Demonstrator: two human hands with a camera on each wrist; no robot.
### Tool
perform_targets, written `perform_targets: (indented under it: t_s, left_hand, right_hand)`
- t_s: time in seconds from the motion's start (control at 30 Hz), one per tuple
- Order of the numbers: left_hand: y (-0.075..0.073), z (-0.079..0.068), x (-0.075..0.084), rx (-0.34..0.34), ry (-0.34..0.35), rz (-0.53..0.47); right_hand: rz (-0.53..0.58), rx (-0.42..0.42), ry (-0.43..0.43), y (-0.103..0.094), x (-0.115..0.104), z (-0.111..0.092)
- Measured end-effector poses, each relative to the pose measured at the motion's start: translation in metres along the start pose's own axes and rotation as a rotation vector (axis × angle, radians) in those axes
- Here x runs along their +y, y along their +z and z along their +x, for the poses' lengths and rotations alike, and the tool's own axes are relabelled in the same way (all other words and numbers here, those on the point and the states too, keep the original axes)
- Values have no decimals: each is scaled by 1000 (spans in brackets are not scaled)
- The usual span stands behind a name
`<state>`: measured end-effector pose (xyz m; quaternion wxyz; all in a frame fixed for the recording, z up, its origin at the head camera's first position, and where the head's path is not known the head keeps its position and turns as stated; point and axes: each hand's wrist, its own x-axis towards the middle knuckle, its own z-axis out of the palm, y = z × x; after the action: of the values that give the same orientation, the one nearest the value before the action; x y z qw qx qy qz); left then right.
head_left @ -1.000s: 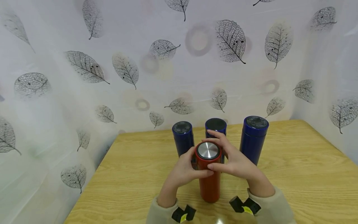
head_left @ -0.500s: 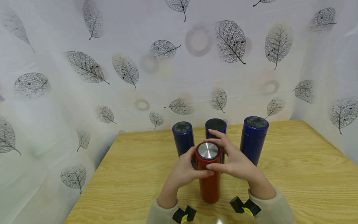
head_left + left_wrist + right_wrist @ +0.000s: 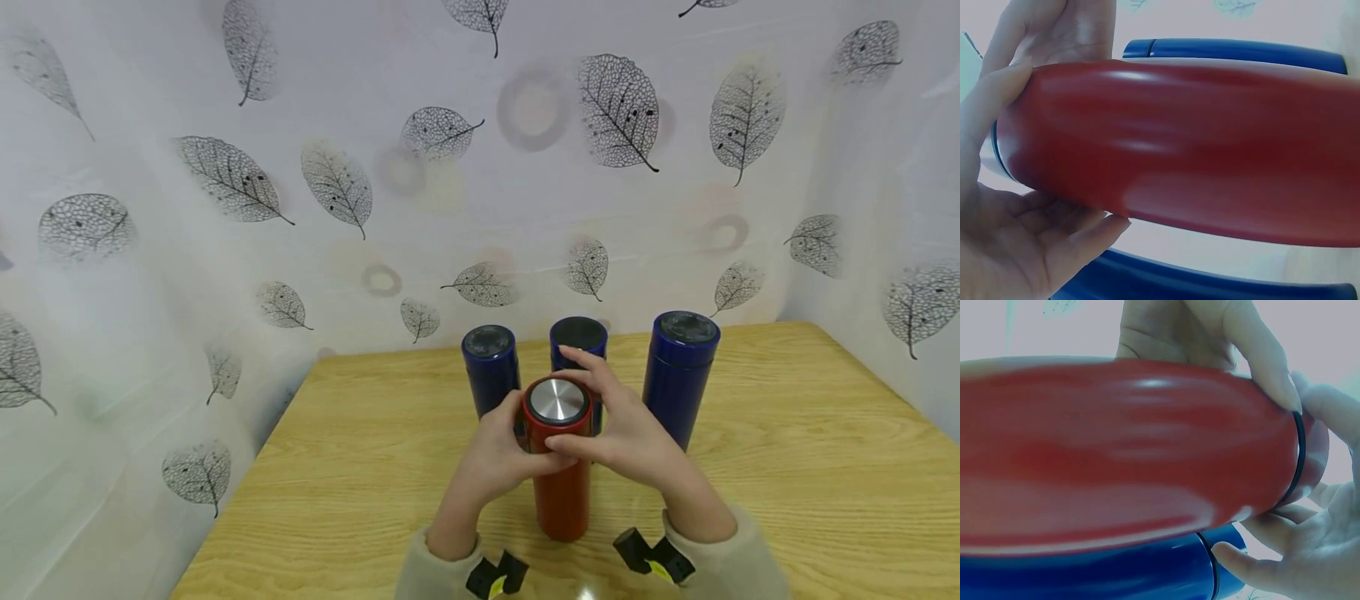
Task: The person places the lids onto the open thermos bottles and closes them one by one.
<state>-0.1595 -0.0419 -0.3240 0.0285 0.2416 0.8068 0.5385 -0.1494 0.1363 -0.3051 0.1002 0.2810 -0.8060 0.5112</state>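
A red thermos flask (image 3: 562, 504) stands upright on the table, its silver-topped lid (image 3: 557, 400) facing up. My left hand (image 3: 487, 458) wraps the upper body, thumb across the front just under the lid. From the other side, my right hand (image 3: 637, 437) grips around the lid, with its thumb at the front near the rim. The right wrist view shows a black ring (image 3: 1300, 456) between the red body and the lid, with fingertips close by. Behind the flask, a dark blue flask (image 3: 579, 335) is partly hidden by the right hand.
Two more blue flasks stand upright: one on the left (image 3: 491, 375), partly behind the left hand, and one on the right (image 3: 681, 379). They rest on a wooden table (image 3: 360, 475). A leaf-patterned curtain (image 3: 480, 192) hangs behind and at the sides.
My right thumb has slid a little to the left along the front of the lid. The left hand keeps its hold, and the blue flasks stay in place.
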Motion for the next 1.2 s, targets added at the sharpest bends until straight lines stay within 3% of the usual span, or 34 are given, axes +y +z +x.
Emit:
perform_targets:
  t_s: [0.4,0.6,0.77,1.03,1.2]
  left_hand:
    - [2,1,-1,43,31,39]
    - [3,1,-2,41,28,1]
    - [2,2,-3,1,27,-11]
    - [-4,3,-6,-102,13,-125]
    - [-5,4,-5,-142,13,-175]
  right_hand:
    - [-87,92,21,8,-4,1]
    - [-126,111,19,13,-4,2]
    - [-96,49,5,9,-3,1]
    - [94,-105,-21,-2,5,-1]
    - [157,-140,-41,-5,7,0]
